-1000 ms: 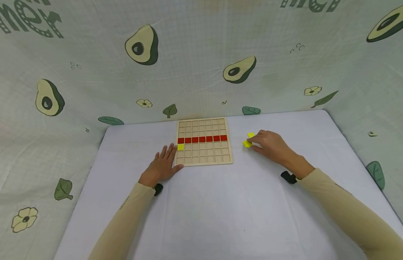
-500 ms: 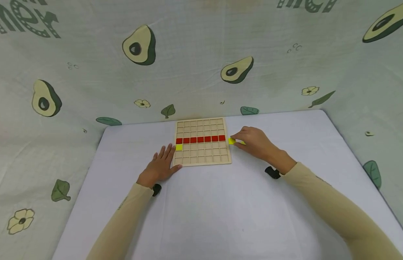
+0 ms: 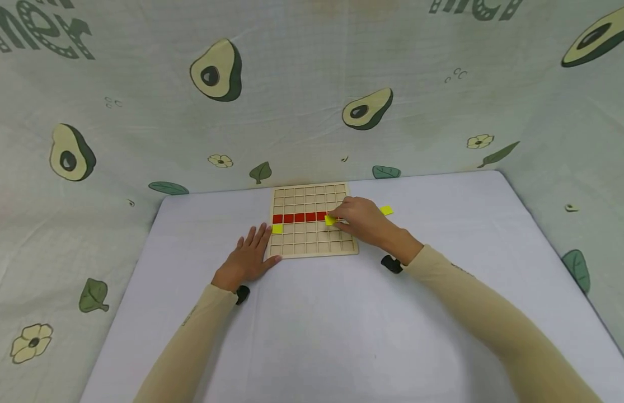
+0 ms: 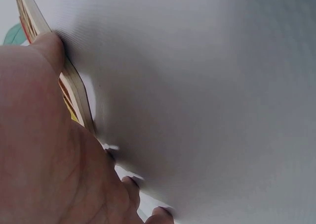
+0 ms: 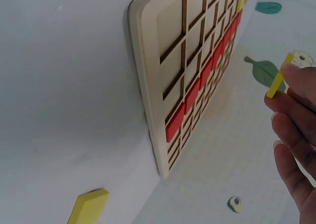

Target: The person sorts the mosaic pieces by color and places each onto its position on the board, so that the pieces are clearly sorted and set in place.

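Observation:
A wooden grid board (image 3: 312, 251) lies at the back of the table, with a row of red square tiles (image 3: 299, 217) across its middle. One yellow tile (image 3: 277, 228) sits in the leftmost cell just in front of that row. My right hand (image 3: 364, 220) pinches another yellow tile (image 5: 280, 75) between thumb and finger, held above the board's right half. Flat beside the board's left edge, my left hand (image 3: 245, 260) has its fingers spread, the thumb at the near left corner. In the left wrist view the thumb (image 4: 49, 48) touches the board's side.
A loose yellow tile (image 3: 386, 210) lies on the white table (image 3: 312, 336) to the right of the board, behind my right hand. A cloth backdrop (image 3: 291, 112) printed with avocados and leaves rises right behind the table's back edge.
My right hand has carried a yellow tile leftward from the table right of the board to over the board. The other yellow tile stays behind. My left hand keeps its place.

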Action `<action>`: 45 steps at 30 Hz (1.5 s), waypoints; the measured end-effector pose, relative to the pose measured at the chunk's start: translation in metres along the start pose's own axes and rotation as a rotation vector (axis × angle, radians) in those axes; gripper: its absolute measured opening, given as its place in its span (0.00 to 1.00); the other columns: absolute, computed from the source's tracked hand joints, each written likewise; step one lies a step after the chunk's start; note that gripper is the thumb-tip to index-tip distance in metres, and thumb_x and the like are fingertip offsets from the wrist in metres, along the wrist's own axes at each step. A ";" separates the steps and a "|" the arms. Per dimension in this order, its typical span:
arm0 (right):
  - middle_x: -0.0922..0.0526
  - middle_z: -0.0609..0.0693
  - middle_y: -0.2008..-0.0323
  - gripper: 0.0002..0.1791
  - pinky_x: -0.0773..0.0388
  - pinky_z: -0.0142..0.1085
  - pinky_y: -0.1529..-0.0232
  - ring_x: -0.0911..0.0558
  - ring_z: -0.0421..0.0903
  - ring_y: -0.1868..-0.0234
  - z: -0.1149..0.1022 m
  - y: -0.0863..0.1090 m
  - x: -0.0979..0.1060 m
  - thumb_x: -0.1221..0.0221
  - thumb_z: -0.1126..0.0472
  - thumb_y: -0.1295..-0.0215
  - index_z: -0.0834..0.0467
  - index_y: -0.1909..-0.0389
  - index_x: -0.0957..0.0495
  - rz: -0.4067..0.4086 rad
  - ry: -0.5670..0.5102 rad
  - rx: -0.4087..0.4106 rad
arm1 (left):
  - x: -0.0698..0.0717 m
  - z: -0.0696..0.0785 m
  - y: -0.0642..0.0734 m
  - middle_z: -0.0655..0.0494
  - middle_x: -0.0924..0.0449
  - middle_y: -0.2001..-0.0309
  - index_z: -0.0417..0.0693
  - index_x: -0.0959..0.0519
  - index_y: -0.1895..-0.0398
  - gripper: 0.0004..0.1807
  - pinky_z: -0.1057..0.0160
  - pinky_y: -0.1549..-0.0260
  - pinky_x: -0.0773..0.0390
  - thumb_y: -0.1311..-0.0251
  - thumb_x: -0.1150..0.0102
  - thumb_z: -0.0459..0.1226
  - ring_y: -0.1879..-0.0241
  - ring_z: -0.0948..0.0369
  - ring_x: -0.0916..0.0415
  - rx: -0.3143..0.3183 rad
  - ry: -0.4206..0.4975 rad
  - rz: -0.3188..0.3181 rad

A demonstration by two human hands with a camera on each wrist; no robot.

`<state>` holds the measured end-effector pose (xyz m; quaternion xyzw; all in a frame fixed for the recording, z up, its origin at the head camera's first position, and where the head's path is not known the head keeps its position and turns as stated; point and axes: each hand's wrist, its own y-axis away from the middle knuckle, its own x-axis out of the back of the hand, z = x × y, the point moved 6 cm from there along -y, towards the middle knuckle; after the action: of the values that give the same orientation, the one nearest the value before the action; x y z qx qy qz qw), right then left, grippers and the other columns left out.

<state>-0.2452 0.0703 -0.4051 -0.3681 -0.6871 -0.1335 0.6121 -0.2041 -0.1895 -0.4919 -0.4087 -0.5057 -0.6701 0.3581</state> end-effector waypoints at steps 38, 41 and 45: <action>0.07 0.52 0.61 0.06 0.14 0.43 0.49 0.13 0.52 0.58 -0.053 -0.079 -0.079 0.30 0.63 0.30 0.59 0.56 0.09 -0.129 0.087 -0.029 | -0.005 -0.004 -0.004 0.42 0.66 0.13 0.42 0.60 0.13 0.50 0.36 0.20 0.58 0.22 0.51 0.60 0.15 0.40 0.68 -0.017 -0.017 0.003; 0.07 0.51 0.62 0.05 0.14 0.43 0.49 0.13 0.51 0.59 -0.054 -0.080 -0.082 0.31 0.65 0.30 0.58 0.57 0.09 -0.128 0.118 -0.033 | -0.006 -0.004 -0.004 0.42 0.66 0.13 0.42 0.61 0.13 0.50 0.36 0.19 0.58 0.22 0.52 0.60 0.15 0.40 0.69 -0.015 -0.024 -0.002; 0.08 0.51 0.65 0.05 0.13 0.42 0.51 0.13 0.50 0.60 -0.055 -0.082 -0.083 0.33 0.66 0.29 0.58 0.59 0.08 -0.110 0.168 -0.025 | -0.002 -0.003 -0.002 0.41 0.67 0.13 0.41 0.61 0.13 0.50 0.36 0.20 0.58 0.21 0.52 0.59 0.15 0.40 0.69 -0.016 -0.015 -0.005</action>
<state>-0.2610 -0.0502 -0.4490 -0.3250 -0.6508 -0.2059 0.6546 -0.2054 -0.1917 -0.4954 -0.4153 -0.5039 -0.6721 0.3492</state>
